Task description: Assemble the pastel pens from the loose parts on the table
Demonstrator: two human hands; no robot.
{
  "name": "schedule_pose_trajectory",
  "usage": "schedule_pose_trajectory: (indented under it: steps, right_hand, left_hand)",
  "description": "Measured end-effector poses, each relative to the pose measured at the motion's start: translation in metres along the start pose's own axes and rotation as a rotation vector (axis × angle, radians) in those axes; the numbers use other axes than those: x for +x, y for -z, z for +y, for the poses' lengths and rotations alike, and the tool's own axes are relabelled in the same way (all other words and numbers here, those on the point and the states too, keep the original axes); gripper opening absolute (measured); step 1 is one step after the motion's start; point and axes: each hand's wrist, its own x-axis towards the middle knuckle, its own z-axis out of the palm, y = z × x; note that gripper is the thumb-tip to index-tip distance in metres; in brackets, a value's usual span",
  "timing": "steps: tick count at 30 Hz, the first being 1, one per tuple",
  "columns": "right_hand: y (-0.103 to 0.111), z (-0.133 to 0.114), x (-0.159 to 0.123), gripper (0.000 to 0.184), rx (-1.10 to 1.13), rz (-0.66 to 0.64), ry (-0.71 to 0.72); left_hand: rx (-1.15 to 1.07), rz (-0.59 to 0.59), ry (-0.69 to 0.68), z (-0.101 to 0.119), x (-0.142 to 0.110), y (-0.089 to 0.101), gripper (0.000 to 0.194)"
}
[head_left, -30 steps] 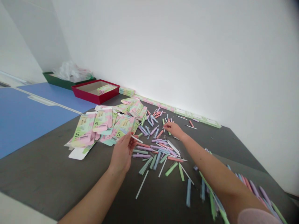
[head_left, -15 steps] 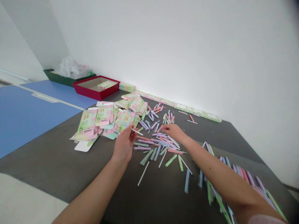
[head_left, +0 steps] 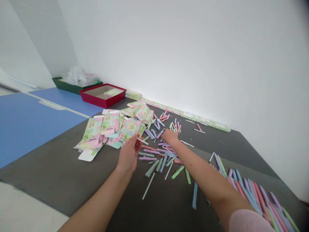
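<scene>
My left hand (head_left: pixel 128 153) hovers at the left edge of a scatter of pastel sticks (head_left: pixel 159 151) on the dark table (head_left: pixel 60 167). Its fingers pinch a thin white stick (head_left: pixel 142 141) that pokes out to the right. My right hand (head_left: pixel 170 136) reaches into the far part of the scatter, palm down, fingers curled onto the sticks; what they hold is hidden. Flat pink-and-green printed cartons (head_left: pixel 106 129) lie just left of my left hand.
A red box (head_left: pixel 102 95) and a green tray (head_left: pixel 72 84) with plastic bags stand at the back left by the wall. A blue surface (head_left: pixel 29 119) adjoins on the left. More coloured sticks (head_left: pixel 251 190) lie near my right arm. Flat cartons (head_left: pixel 202 121) line the wall.
My right hand has moved left and slightly back across the pile. My left hand has stayed in place with the white stick. The view has shifted a little.
</scene>
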Motion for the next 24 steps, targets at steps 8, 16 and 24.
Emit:
schedule_pose_trajectory:
  steps: [8,16,24]
  right_hand:
    - [0.003,0.002,0.008,0.031,0.266,-0.164,-0.145]
    - [0.023,0.017,-0.008,0.029,0.82,-0.28,-0.103]
    - [0.052,0.028,-0.071,0.008,1.375,-0.439,-0.009]
  left_hand:
    - [-0.007,-0.013,0.008,0.0,-0.001,0.0,0.012]
    - [-0.004,-0.033,0.01,-0.002,-0.002,-0.001,0.013]
    - [0.036,-0.09,0.023,-0.004,-0.007,-0.002,0.015]
